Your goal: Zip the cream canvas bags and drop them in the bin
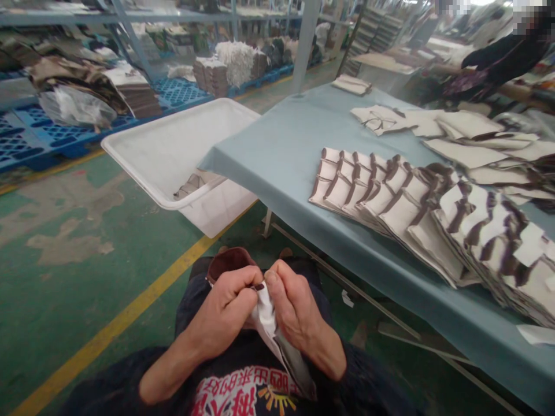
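My left hand (225,309) and my right hand (297,315) are closed together over my lap, both pinching a small cream fabric piece (271,329) with a dark brown trimmed edge (228,261). The piece hangs down between my hands toward my shirt. On the table to my right lies a fanned row of similar cream pieces with brown trim (416,202), out of reach of both hands.
A table with a light blue cover (281,150) stands to the right, with more cream pieces (468,130) at its far end. A white plastic tub (173,150) sits on the green floor by the table corner. Blue pallets (39,136) with stacked goods lie beyond. A person (503,58) works at the far right.
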The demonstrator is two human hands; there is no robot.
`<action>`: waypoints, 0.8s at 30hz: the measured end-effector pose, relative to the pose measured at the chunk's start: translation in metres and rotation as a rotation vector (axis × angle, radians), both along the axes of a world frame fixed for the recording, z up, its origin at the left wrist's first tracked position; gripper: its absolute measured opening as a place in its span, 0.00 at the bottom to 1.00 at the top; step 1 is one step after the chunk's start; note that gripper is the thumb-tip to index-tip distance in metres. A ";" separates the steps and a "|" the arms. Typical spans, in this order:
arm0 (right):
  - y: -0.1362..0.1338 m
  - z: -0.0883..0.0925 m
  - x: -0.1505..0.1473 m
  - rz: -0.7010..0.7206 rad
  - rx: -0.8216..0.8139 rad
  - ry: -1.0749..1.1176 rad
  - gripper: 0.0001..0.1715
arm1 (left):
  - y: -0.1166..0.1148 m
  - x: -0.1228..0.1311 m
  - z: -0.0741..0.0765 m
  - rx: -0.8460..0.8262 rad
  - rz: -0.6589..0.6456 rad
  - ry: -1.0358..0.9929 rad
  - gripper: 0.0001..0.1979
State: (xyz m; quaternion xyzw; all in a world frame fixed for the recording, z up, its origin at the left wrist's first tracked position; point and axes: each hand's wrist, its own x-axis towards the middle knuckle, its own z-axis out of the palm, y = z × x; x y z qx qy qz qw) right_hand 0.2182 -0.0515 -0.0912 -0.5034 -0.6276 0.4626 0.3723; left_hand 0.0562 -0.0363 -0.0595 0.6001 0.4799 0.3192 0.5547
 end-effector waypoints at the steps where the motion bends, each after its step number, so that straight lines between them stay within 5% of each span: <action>1: 0.004 0.002 0.003 0.013 0.005 -0.003 0.21 | 0.004 -0.002 0.003 0.010 -0.024 0.001 0.07; 5: 0.015 0.017 0.020 0.034 0.068 -0.018 0.22 | 0.019 -0.015 0.018 0.091 -0.127 0.046 0.07; 9: 0.022 0.043 0.033 0.031 0.271 -0.068 0.10 | 0.024 -0.023 0.032 0.188 -0.222 0.159 0.09; 15: 0.038 0.074 0.032 0.352 0.494 -0.182 0.16 | 0.014 -0.025 0.047 0.269 -0.287 0.240 0.10; 18: 0.042 0.076 0.030 0.406 0.501 -0.312 0.07 | 0.008 -0.028 0.049 0.243 -0.282 0.252 0.12; 24: 0.035 0.076 0.026 0.472 0.272 -0.308 0.19 | 0.000 -0.029 0.047 0.190 -0.169 0.225 0.07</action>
